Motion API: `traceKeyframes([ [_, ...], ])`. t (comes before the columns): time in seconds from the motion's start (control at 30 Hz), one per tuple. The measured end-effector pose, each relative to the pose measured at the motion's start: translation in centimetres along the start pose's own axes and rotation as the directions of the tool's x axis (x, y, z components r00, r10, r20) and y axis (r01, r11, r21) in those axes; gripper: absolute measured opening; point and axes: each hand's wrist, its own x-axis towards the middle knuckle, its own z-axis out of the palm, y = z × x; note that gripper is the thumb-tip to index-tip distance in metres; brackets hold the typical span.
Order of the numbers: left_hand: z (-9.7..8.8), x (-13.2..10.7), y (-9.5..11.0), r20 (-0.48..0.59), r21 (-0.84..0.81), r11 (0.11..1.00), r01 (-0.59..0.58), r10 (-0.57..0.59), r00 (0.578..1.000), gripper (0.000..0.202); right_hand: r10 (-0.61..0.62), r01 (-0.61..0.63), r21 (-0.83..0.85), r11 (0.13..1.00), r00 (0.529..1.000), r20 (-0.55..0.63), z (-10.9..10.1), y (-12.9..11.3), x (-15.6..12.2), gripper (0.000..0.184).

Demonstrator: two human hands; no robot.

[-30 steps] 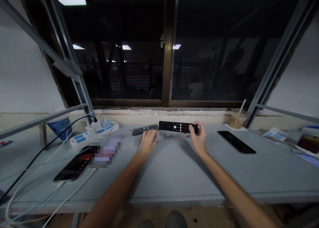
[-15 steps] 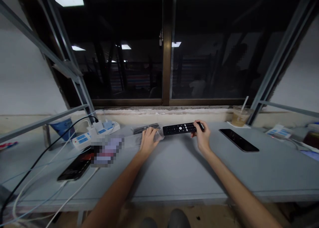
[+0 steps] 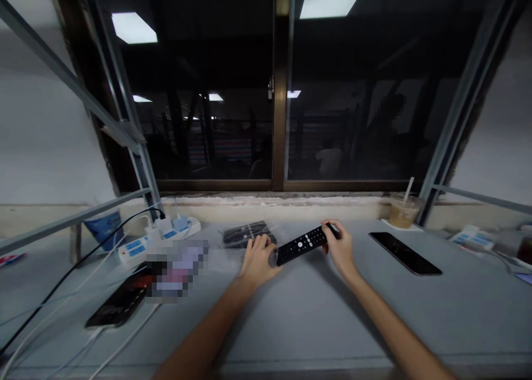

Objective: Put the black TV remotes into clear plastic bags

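A black remote control (image 3: 305, 243) with white buttons is held at its far right end by my right hand (image 3: 341, 250), fingers closed round it. The remote slants down to the left, its lower end right at my left hand (image 3: 260, 261). My left hand is closed on a clear plastic bag (image 3: 273, 258), whose edge shows by the thumb and the remote's end. How far the bag covers the remote is hard to make out. Just behind my left hand, dark remotes in clear wrapping (image 3: 245, 233) lie on the table; their number is unclear.
On the left of the grey table (image 3: 316, 324) are a phone (image 3: 116, 299), a blurred-out screen, cables and a white power strip (image 3: 135, 250). A blue cup (image 3: 103, 229) stands behind. To the right lie another phone (image 3: 405, 252) and a drink cup with a straw (image 3: 404, 211).
The remote has tilted, its left end swinging down toward me against my left hand. My left hand has moved slightly right. The camera view has tipped upward.
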Motion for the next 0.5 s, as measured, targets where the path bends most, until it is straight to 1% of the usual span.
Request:
traceKeyframes([
  [0.1,0.31,-0.09,0.01,0.031,-0.005,1.0,-0.002,0.002,1.0,0.028,-0.089,0.091,-0.08,0.993,0.996,0.021,0.0,0.09,-0.14,0.022],
  [0.17,0.47,-0.13,-0.07,0.048,-0.005,1.0,-0.004,0.005,0.999,0.028,-0.116,0.119,-0.111,0.987,0.993,0.038,0.04,0.21,-0.19,0.021],
  [0.33,0.25,-0.12,0.04,0.085,-0.005,1.0,-0.016,0.016,0.996,0.029,-0.036,0.044,-0.123,0.991,0.997,0.067,0.14,0.47,-0.12,0.024],
  [0.5,-0.03,-0.14,0.39,0.095,-0.03,1.0,0.005,-0.002,0.996,0.028,-0.056,0.063,-0.129,0.99,0.996,0.063,0.18,0.53,-0.14,0.023],
])
